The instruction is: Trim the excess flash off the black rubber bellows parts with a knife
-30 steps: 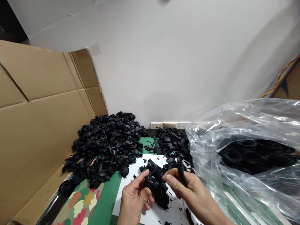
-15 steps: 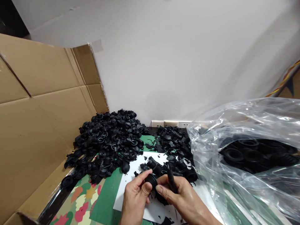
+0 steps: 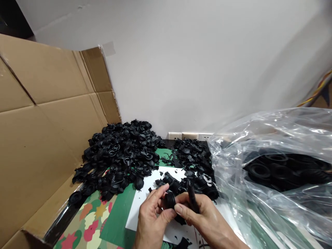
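Observation:
Between my two hands is a black ribbed rubber bellows (image 3: 170,200). My left hand (image 3: 152,216) is closed around it from the left, thumb in front and fingers behind. My right hand (image 3: 204,214) keeps a dark pen-like tool (image 3: 192,196) upright in its grip, while its thumb and forefinger press at the bellows' right side. The tool's working end is hidden. Just behind the hands, more ribbed black pieces (image 3: 173,183) lie on a white sheet (image 3: 145,197) with small black scraps.
A large heap of black rubber pieces (image 3: 124,152) stands at the left beside a cardboard box wall (image 3: 59,76). A pile of black scraps (image 3: 193,154) lies against the wall below the sockets (image 3: 204,137). A clear plastic bag (image 3: 228,155) holding black ringed parts stands at the right.
My left thumb has moved right and up along the front of the bellows. The bellows and right hand have shifted slightly right, and the pen-like tool stays in my right hand.

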A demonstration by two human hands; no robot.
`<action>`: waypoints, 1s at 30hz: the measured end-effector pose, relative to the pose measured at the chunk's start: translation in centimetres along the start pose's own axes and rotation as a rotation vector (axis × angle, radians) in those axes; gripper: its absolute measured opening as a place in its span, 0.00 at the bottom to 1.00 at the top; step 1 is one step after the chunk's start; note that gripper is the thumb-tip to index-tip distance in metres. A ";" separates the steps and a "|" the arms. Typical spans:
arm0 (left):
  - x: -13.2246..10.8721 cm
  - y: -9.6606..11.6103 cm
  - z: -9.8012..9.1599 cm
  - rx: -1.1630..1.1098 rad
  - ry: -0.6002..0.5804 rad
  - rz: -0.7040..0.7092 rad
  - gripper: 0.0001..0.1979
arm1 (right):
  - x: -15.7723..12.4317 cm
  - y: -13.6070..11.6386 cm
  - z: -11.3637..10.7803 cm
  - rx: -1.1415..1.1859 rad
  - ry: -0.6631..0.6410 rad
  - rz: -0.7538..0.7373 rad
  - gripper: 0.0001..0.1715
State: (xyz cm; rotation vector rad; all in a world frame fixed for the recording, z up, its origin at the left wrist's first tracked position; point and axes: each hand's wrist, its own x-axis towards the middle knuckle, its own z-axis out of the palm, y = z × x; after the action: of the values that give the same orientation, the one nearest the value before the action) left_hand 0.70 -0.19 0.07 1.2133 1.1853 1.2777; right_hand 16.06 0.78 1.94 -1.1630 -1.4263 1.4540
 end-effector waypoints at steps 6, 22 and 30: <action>-0.1 0.3 0.1 -0.115 0.025 -0.078 0.16 | 0.0 -0.3 0.0 0.053 -0.009 -0.004 0.18; 0.2 -0.2 0.6 -0.161 0.139 -0.049 0.10 | 0.4 0.3 0.1 0.302 0.017 0.205 0.19; 0.1 -0.2 0.4 -0.121 0.126 -0.132 0.08 | 0.5 0.5 0.4 0.298 -0.009 0.182 0.21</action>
State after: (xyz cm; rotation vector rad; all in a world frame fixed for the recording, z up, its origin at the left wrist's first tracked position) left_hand 1.06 -0.02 -0.13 0.9628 1.2390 1.3217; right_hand 15.61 1.08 1.36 -1.1174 -1.0844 1.7322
